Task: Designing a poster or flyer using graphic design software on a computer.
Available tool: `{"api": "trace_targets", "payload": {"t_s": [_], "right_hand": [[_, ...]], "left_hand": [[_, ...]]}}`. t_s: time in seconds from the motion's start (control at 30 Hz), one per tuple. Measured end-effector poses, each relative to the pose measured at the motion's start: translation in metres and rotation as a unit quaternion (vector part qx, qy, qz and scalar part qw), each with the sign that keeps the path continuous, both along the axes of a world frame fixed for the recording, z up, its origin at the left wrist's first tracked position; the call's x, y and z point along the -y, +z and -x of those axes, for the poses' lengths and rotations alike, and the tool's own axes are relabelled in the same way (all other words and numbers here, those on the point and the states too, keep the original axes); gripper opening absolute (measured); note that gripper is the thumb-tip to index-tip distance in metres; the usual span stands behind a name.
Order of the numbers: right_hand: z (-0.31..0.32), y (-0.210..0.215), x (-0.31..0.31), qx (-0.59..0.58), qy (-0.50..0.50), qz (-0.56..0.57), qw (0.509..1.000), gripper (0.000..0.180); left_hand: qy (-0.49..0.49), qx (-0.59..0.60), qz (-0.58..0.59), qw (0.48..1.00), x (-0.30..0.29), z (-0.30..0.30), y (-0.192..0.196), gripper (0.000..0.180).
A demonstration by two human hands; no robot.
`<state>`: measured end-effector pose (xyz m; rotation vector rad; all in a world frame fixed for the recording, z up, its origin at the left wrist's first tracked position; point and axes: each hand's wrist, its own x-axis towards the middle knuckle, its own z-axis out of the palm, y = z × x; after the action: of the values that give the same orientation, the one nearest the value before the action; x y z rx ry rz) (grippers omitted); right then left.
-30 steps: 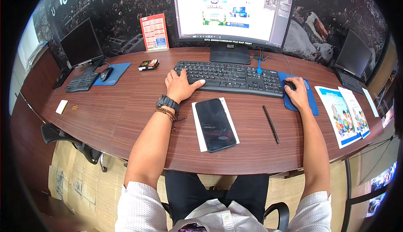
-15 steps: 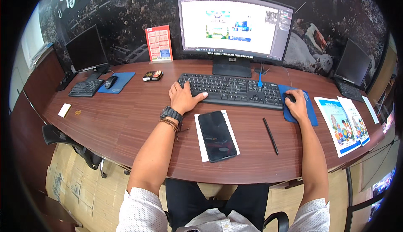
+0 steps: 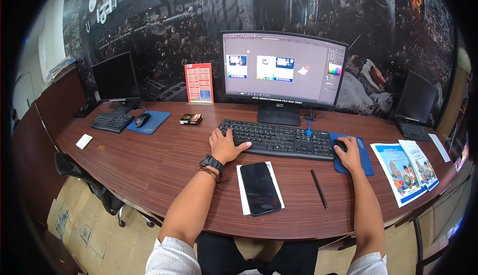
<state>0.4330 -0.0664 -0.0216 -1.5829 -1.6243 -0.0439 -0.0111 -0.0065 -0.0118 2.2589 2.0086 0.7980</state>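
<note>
Left hand (image 3: 227, 147) spread, grasping nothing, on keyboard (image 3: 279, 138), centre of frame | right hand (image 3: 351, 155) curled over black mouse (image 3: 341, 146), right of centre | best: press lightly, slide it flat across blue pad (image 3: 367, 163)

The surface (image 3: 149, 175) across the middle of the frame looks like reddish-brown wood grain, smooth with a faint sheen. At centre, the keyboard (image 3: 279, 140) appears to be black plastic, mostly matt. To its right, the mouse (image 3: 340, 144) looks like smooth dark plastic, on a blue mat (image 3: 366, 160) that resembles matt cloth. Lower down, the phone (image 3: 260, 188) shows a glossy, glass-like face over white paper (image 3: 244, 190). Toward the right edge, the printed sheets (image 3: 398, 175) look like smooth paper.
</note>
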Motion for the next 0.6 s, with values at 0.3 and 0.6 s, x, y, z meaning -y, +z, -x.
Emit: {"api": "trace_targets", "payload": {"t_s": [0.3, 0.6], "right_hand": [[0.0026, 0.0026, 0.0028, -0.002, 0.005, -0.007, 1.0, 0.035], [0.0029, 0.004, 0.0032, -0.003, 0.014, 0.0, 1.0, 0.036]], "left_hand": [[-0.005, 0.007, -0.002, 1.0, -0.0013, -0.0006, -0.0015, 0.1], [0.0, -0.001, 0.031, 1.0, -0.0003, -0.0015, 0.0031, 0.102]]}}
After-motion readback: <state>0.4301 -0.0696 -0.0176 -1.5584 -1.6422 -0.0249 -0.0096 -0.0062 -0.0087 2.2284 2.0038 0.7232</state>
